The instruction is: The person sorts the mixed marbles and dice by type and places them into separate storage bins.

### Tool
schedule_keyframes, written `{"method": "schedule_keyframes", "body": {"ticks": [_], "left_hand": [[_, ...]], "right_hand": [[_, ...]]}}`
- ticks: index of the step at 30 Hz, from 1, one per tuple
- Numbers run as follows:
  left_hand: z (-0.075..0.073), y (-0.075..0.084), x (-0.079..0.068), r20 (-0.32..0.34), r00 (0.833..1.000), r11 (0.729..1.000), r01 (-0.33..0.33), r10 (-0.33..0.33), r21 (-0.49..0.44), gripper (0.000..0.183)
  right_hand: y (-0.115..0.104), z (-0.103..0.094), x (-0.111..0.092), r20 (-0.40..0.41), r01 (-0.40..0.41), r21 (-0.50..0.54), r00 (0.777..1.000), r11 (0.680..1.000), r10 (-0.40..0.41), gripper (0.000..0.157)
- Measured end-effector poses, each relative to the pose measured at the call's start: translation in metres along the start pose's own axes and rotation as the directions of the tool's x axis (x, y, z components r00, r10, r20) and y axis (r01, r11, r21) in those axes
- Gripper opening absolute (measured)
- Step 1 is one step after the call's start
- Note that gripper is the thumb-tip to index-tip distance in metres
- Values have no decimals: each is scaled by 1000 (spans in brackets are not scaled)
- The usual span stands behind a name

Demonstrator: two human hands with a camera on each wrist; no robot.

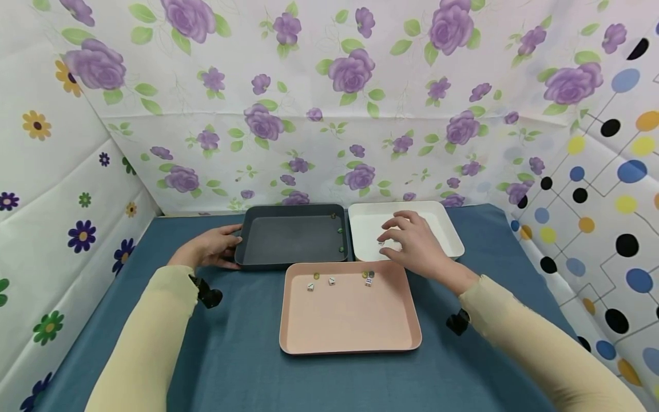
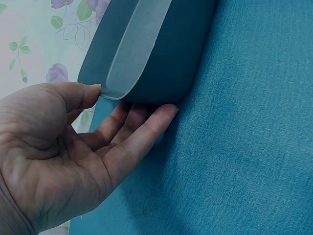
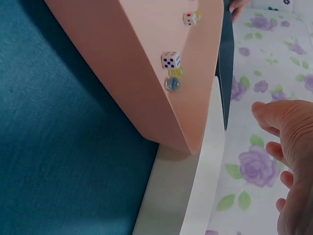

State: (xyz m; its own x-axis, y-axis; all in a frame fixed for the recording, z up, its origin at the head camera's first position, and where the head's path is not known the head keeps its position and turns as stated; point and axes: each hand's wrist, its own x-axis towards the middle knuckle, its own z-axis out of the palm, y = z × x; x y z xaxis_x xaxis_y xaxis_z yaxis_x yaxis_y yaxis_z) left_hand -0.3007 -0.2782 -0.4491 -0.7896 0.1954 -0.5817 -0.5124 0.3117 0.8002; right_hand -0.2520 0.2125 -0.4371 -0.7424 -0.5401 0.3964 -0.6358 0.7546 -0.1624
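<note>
My left hand (image 1: 218, 247) grips the left side of a dark grey tray (image 1: 288, 264). In the left wrist view its thumb is on the rim and its fingers are against the outer wall. Over a white tray (image 1: 448, 234) hovers my right hand (image 1: 414, 243), fingers loosely bent and apart, with nothing seen between them. A small white die (image 1: 381, 242) shows partly below its fingertips. In front, a pink tray (image 1: 350, 337) holds white dice (image 1: 332, 281) and several glass marbles (image 1: 316, 276) near its far side.
Along the dark tray's right side lie small green marbles (image 1: 340, 230) and a brownish one (image 1: 333, 216). The three trays stand close together on a blue cloth (image 1: 231, 355). A flowered sheet (image 1: 309, 143) hangs behind; patterned sheets stand at both sides.
</note>
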Motion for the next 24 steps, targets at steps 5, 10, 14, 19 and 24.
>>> {"method": "schedule_keyframes", "body": {"ticks": [5,10,14,19,24], "left_hand": [[1,1,-2,11,1000,1000,-8,8,-3,64],[0,1,-2,20,1000,1000,-17,17,1,65],[0,0,-1,20,1000,1000,-18,19,-3,64],[0,0,-1,20,1000,1000,-20,20,-5,64],[1,-1,-1,20,1000,1000,-20,20,-6,64]], "right_hand": [[-5,2,-5,18,20,-9,1000,1000,-20,21],[-11,4,-8,32,56,-30,998,998,-55,20],[-16,5,-10,32,78,-34,997,996,-77,21],[-21,5,-11,-3,104,-36,995,994,-104,24],[-24,8,-15,-17,131,-59,991,990,-132,20]]}}
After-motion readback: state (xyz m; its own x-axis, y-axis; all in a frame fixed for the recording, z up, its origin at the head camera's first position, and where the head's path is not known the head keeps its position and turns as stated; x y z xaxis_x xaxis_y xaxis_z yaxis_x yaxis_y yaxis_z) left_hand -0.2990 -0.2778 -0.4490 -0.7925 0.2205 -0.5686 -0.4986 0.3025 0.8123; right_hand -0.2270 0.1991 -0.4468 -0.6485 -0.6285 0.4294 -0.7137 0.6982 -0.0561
